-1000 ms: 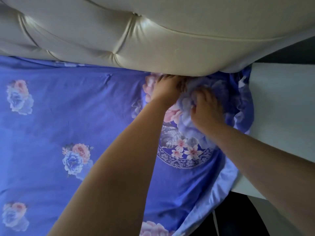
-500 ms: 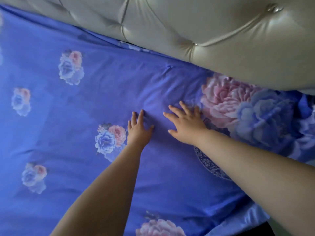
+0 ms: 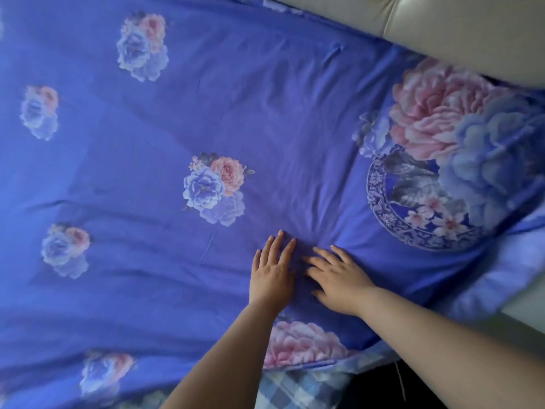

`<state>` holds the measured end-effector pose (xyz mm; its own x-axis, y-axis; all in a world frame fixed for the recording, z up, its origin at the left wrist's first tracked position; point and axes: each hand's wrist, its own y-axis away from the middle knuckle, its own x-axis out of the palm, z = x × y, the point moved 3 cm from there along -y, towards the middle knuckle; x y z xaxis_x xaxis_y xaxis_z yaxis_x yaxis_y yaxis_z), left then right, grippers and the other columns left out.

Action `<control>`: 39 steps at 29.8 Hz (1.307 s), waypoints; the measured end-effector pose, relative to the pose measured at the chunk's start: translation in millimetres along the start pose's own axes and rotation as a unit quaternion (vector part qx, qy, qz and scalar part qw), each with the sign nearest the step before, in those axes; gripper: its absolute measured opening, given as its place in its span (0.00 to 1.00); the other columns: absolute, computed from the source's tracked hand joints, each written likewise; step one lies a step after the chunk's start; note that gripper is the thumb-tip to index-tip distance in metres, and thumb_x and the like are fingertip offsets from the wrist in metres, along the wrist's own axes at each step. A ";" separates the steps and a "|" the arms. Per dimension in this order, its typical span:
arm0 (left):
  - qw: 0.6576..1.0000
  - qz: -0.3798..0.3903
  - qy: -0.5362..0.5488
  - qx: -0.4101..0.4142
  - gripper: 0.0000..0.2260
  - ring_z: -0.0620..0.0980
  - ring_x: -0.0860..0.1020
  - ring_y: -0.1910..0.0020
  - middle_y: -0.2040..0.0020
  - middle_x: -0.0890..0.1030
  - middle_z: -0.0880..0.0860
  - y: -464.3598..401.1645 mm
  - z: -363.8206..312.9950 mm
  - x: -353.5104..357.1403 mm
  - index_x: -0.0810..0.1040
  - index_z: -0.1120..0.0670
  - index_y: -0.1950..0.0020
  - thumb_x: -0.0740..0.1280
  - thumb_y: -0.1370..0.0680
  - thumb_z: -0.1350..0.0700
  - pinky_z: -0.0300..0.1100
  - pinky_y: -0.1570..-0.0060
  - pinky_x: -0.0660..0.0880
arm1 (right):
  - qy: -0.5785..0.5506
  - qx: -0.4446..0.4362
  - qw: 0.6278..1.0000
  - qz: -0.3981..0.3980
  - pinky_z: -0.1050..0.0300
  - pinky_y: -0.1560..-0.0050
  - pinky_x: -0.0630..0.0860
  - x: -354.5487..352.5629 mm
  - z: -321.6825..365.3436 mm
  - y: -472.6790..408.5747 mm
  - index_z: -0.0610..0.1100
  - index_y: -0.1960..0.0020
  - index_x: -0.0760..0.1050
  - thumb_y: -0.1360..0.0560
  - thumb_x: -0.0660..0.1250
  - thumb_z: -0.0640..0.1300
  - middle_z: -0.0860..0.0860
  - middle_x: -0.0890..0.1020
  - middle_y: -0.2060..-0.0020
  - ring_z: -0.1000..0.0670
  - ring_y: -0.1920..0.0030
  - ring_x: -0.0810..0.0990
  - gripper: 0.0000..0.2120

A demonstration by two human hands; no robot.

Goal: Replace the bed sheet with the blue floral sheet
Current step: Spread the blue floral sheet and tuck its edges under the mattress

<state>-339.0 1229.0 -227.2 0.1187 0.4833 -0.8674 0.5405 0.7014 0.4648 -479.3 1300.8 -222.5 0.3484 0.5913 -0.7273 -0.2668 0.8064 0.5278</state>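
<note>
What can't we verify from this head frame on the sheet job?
- Head view: blue floral sheet runs off the left edge; far side unseen.
- Tuck under headboard: hidden by the padding.
- Plaid fabric at the bottom edge: cut off, identity unclear.
- Sheet beneath left hand and right hand: covered.

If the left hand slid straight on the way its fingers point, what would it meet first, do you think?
Probably only bare blue sheet at first: the left hand lies flat, fingers pointing up the bed. The headboard lies further on, slightly to the right.
</note>
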 end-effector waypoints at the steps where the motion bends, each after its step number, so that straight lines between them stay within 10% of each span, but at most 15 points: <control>1: 0.999 -0.012 0.004 -0.037 0.27 0.55 0.70 0.32 0.29 0.70 0.54 14.3 8.1 4.7 0.66 0.48 0.30 0.61 0.29 0.43 0.54 0.38 0.73 | -0.019 -0.015 1.000 0.017 0.50 0.31 0.50 4.2 10.5 3.5 0.52 0.40 0.77 0.27 0.63 0.59 0.54 0.73 0.34 0.49 0.29 0.66 0.19; 6: 0.972 -0.053 0.067 -0.217 0.27 0.61 0.76 0.41 0.38 0.76 0.58 97.9 57.1 29.2 0.73 0.56 0.39 0.58 0.29 0.38 0.53 0.42 0.73 | -0.110 0.039 0.993 0.025 0.51 0.37 0.63 13.2 48.7 4.7 0.51 0.31 0.67 0.24 0.56 0.65 0.51 0.71 0.35 0.47 0.33 0.66 0.27; 11: 0.987 -0.072 0.032 -0.137 0.22 0.56 0.73 0.45 0.45 0.76 0.55 186.4 78.2 57.2 0.71 0.54 0.45 0.61 0.29 0.38 0.51 0.41 0.67 | -0.008 -0.032 0.992 0.119 0.49 0.37 0.63 82.3 108.4 41.3 0.50 0.29 0.64 0.36 0.63 0.72 0.51 0.70 0.33 0.47 0.35 0.68 0.42; 14: 0.993 -0.084 -0.010 -0.087 0.24 0.55 0.72 0.44 0.44 0.75 0.54 235.3 77.8 75.1 0.73 0.55 0.45 0.63 0.30 0.38 0.53 0.39 0.65 | 0.094 -0.025 0.995 0.008 0.53 0.52 0.66 119.8 133.5 66.1 0.49 0.48 0.81 0.40 0.70 0.57 0.53 0.81 0.54 0.49 0.54 0.79 0.23; 19: 0.992 -0.041 -0.115 -0.015 0.15 0.56 0.78 0.54 0.49 0.78 0.52 285.6 73.8 103.8 0.78 0.52 0.50 0.75 0.35 0.54 0.48 0.52 0.70 | 0.090 0.020 0.967 -0.237 0.51 0.59 0.65 148.5 147.5 112.1 0.49 0.60 0.74 0.30 0.61 0.43 0.49 0.75 0.64 0.45 0.62 0.75 0.04; 24: 0.975 0.027 -0.079 -0.204 0.31 0.59 0.61 0.26 0.25 0.62 0.57 287.4 98.7 107.6 0.61 0.53 0.24 0.66 0.25 0.50 0.53 0.30 0.59 | -0.161 0.125 0.979 -0.030 0.51 0.47 0.73 188.0 161.2 124.1 0.49 0.41 0.74 0.23 0.59 0.47 0.48 0.79 0.46 0.44 0.43 0.77 0.12; 28: 0.971 0.038 -0.059 -0.228 0.39 0.57 0.50 0.23 0.22 0.51 0.54 255.1 145.4 90.9 0.47 0.50 0.22 0.66 0.25 0.43 0.54 0.28 0.54 | -0.529 0.278 0.795 -0.105 0.54 0.47 0.74 190.9 169.7 98.2 0.47 0.37 0.67 0.27 0.69 0.46 0.53 0.81 0.59 0.48 0.54 0.80 0.20; 35: 0.982 -0.038 -0.087 -0.166 0.34 0.60 0.63 0.32 0.31 0.65 0.58 217.1 194.5 67.7 0.62 0.54 0.29 0.71 0.30 0.43 0.56 0.38 0.65 | -0.810 0.346 0.400 -0.254 0.63 0.69 0.73 166.8 195.2 41.7 0.47 0.55 0.73 0.23 0.67 0.44 0.51 0.77 0.67 0.54 0.70 0.75 0.03; 39: 0.974 -0.110 -0.070 -0.184 0.19 0.60 0.66 0.36 0.36 0.68 0.58 219.8 221.6 61.5 0.70 0.54 0.37 0.66 0.25 0.51 0.54 0.42 0.66 | -0.791 0.398 0.356 -0.298 0.62 0.70 0.73 174.4 204.0 34.2 0.46 0.59 0.72 0.21 0.63 0.47 0.51 0.75 0.68 0.54 0.72 0.73 0.09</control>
<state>-28.3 1296.9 -217.8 0.1594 0.2421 -0.9571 0.2328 0.9329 0.2747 -244.4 1433.6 -241.8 0.3682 -0.9297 0.0121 0.3977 0.1692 0.9018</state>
